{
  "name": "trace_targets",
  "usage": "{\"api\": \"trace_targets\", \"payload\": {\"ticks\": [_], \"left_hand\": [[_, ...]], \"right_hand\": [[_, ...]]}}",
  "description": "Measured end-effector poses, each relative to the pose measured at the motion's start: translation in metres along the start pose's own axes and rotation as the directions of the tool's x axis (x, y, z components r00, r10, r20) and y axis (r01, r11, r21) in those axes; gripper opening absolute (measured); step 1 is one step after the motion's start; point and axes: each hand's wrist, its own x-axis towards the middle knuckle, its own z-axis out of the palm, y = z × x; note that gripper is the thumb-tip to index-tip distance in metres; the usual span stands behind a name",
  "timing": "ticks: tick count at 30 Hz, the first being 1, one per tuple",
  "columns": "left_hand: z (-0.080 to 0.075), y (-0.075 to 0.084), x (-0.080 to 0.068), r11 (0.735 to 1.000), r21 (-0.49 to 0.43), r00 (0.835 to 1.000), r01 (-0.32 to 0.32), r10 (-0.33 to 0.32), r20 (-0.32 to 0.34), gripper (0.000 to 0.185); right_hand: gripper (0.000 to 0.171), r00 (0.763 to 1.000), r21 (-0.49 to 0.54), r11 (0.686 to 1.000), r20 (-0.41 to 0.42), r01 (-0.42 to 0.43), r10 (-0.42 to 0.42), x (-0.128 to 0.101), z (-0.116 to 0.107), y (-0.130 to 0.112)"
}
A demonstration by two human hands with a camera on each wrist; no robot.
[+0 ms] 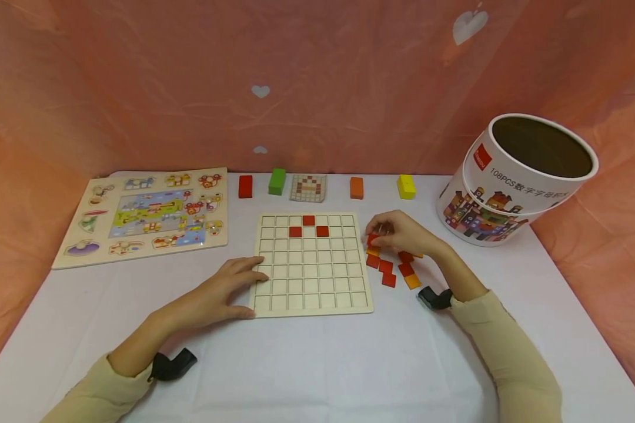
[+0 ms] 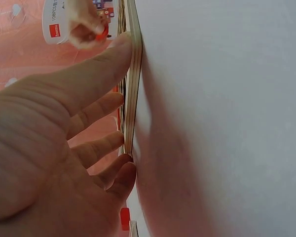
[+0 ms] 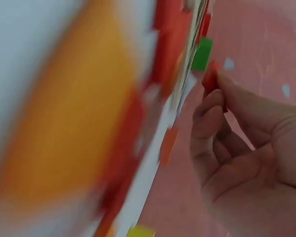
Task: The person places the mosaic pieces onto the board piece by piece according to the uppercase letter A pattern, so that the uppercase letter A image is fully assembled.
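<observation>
A wooden grid board [image 1: 311, 286] lies flat, with three red square tiles in its upper cells, one of them the top tile [image 1: 308, 220]. My left hand [image 1: 211, 296] rests at the board's left edge, fingers spread and thumb by the lower corner. In the left wrist view its fingertips [image 2: 116, 101] touch the board's side. Between thumb and fingers, my right hand [image 1: 402, 232] pinches a red tile [image 3: 210, 80], raised above the table beside the board's right edge. Under and around that hand lie loose red and orange tiles [image 1: 388, 279].
Behind the board lie a small pattern card [image 1: 308, 188] and red [image 1: 246, 186], green [image 1: 277, 182], orange [image 1: 357, 188] and yellow [image 1: 406, 187] blocks. A peg puzzle [image 1: 100, 253] lies at the left. A white bucket [image 1: 508, 182] stands at the back right.
</observation>
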Motion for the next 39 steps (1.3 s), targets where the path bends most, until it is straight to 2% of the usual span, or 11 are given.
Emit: {"api": "trace_targets", "payload": {"ticks": [5, 10, 15, 25, 39], "left_hand": [[0.000, 0.000, -0.001, 1.000, 0.002, 1.000, -0.006, 0.006, -0.008, 0.058], [-0.001, -0.001, -0.002, 1.000, 0.006, 1.000, -0.003, 0.004, -0.011, 0.058], [-0.002, -0.002, -0.003, 1.000, -0.004, 1.000, 0.008, -0.008, 0.001, 0.059], [-0.001, -0.003, -0.001, 1.000, 0.001, 1.000, 0.001, -0.001, 0.001, 0.059], [0.000, -0.002, 0.001, 1.000, -0.012, 1.000, 0.014, -0.014, 0.010, 0.057]], "right_hand": [[0.016, 0.997, 0.034, 0.997, 0.049, 0.065, -0.066, 0.045, 0.014, -0.028], [0.015, 0.978, 0.097, 0.986, 0.147, 0.132, -0.146, 0.090, 0.036, -0.053], [0.017, 0.960, 0.100, 0.982, 0.217, 0.159, -0.178, 0.118, 0.057, -0.068], [0.014, 0.953, 0.078, 0.980, 0.232, 0.182, -0.196, 0.134, 0.080, -0.076], [0.014, 0.960, 0.000, 0.989, 0.241, 0.147, -0.143, 0.133, 0.085, -0.081]]}}
